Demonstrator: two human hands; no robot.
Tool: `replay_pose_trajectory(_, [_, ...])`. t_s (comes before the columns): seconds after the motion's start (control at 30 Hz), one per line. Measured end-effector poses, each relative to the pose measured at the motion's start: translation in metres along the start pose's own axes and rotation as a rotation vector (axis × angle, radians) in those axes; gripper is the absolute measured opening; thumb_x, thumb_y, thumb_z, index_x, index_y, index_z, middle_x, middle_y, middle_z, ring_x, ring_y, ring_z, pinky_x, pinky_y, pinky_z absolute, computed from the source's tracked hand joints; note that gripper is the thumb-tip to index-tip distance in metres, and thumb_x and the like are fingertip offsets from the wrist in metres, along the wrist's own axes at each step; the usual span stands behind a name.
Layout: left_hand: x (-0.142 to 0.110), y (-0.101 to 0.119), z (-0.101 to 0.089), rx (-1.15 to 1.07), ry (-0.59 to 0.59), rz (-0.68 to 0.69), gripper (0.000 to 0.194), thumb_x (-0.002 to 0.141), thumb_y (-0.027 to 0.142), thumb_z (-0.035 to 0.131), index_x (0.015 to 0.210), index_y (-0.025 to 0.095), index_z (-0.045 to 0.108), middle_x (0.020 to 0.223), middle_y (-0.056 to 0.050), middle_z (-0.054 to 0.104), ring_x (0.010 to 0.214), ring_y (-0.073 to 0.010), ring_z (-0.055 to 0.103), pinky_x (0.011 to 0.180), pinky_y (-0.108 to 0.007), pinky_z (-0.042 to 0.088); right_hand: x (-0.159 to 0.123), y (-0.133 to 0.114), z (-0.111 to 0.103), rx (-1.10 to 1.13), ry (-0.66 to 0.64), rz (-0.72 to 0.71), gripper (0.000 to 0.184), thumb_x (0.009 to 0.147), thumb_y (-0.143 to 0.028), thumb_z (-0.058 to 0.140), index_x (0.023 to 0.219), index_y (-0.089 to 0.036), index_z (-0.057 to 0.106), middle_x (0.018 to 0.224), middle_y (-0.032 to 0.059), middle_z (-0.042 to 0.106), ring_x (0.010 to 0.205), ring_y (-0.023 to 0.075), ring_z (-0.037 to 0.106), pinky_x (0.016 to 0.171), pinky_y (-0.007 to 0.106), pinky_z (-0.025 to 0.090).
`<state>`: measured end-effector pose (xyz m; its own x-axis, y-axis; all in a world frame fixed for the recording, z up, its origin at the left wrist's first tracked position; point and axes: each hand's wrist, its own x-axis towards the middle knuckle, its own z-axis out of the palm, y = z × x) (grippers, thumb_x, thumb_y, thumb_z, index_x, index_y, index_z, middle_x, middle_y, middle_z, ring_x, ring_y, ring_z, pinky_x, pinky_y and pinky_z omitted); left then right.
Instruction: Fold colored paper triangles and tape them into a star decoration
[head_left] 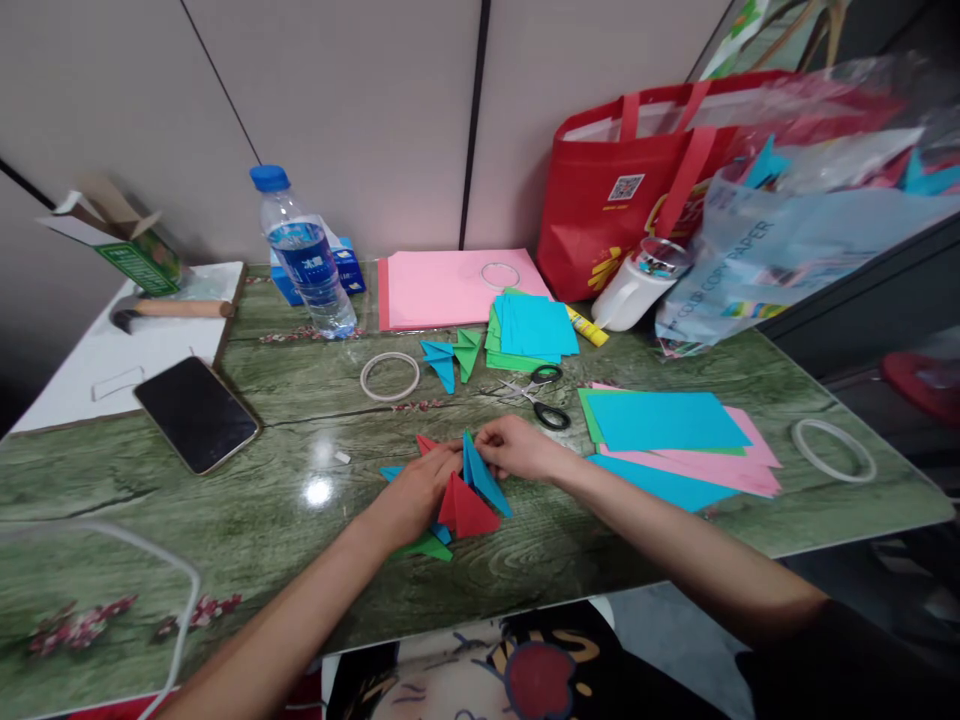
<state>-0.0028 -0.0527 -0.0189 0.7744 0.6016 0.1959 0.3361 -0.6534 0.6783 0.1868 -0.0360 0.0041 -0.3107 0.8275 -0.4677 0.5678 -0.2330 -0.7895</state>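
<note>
My left hand (416,492) and my right hand (517,447) meet at the middle of the green table (285,500) over a cluster of folded paper triangles. The right hand's fingers pinch the top of a blue folded piece (484,478) that stands up between the hands. The left hand's fingers are closed on the red folded piece (469,510) beside it. Green (429,546) and blue corners stick out from under the left hand.
Scissors (546,400), a stack of blue and green squares (532,332), pink sheets (450,287), sheets of blue and pink paper (675,440), tape rings (389,376) (832,450), a phone (196,413), a water bottle (304,255), a glue stick (586,326), a red bag (637,190).
</note>
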Motion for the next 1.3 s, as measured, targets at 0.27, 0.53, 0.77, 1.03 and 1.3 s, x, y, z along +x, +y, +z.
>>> replay_pose_trajectory(0.27, [-0.0011, -0.0015, 0.0004, 0.057, -0.019, -0.008, 0.032, 0.090, 0.013, 0.042, 0.120, 0.015, 0.051, 0.120, -0.014, 0.056, 0.122, -0.0224, 0.047, 0.100, -0.040, 0.044, 0.0051, 0.0026, -0.0050, 0.005, -0.077, 0.016, 0.018, 0.072, -0.010, 0.049, 0.055, -0.015, 0.053, 0.048, -0.0029, 0.053, 0.046, 0.0099, 0.055, 0.046, 0.019, 0.043])
replay_pose_trajectory(0.53, [-0.0032, -0.0052, 0.0019, 0.127, -0.013, 0.053, 0.038, 0.089, 0.009, 0.041, 0.126, 0.015, 0.047, 0.116, -0.015, 0.058, 0.122, -0.0227, 0.046, 0.098, -0.040, 0.044, 0.0051, 0.0030, -0.0046, 0.013, -0.090, 0.029, 0.020, 0.079, -0.013, 0.046, 0.061, -0.014, 0.054, 0.053, -0.0013, 0.054, 0.050, 0.0109, 0.056, 0.053, 0.022, 0.048])
replay_pose_trajectory(0.77, [-0.0047, -0.0065, 0.0028, 0.170, -0.018, 0.046, 0.041, 0.088, 0.008, 0.040, 0.128, 0.016, 0.045, 0.118, -0.016, 0.056, 0.121, -0.0237, 0.047, 0.098, -0.042, 0.045, 0.0036, 0.0026, -0.0048, 0.108, -0.108, 0.057, 0.023, 0.079, -0.019, 0.053, 0.057, -0.016, 0.051, 0.053, -0.0017, 0.056, 0.051, 0.0117, 0.056, 0.057, 0.025, 0.049])
replay_pose_trajectory(1.03, [-0.0048, -0.0084, 0.0031, 0.166, -0.024, 0.039, 0.043, 0.088, 0.008, 0.041, 0.129, 0.019, 0.045, 0.120, -0.015, 0.056, 0.121, -0.0234, 0.048, 0.098, -0.041, 0.045, 0.0050, 0.0062, -0.0039, 0.174, -0.116, 0.084, 0.024, 0.075, -0.028, 0.061, 0.057, -0.016, 0.051, 0.053, -0.0017, 0.054, 0.052, 0.0115, 0.054, 0.058, 0.026, 0.049])
replay_pose_trajectory(1.3, [-0.0042, -0.0069, 0.0024, 0.148, -0.022, 0.042, 0.045, 0.086, 0.004, 0.039, 0.128, 0.018, 0.046, 0.119, -0.015, 0.056, 0.121, -0.0226, 0.047, 0.099, -0.041, 0.045, 0.0040, 0.0006, -0.0035, 0.224, -0.105, 0.105, 0.027, 0.077, -0.027, 0.060, 0.056, -0.016, 0.047, 0.049, -0.0042, 0.048, 0.050, 0.0100, 0.052, 0.054, 0.023, 0.047])
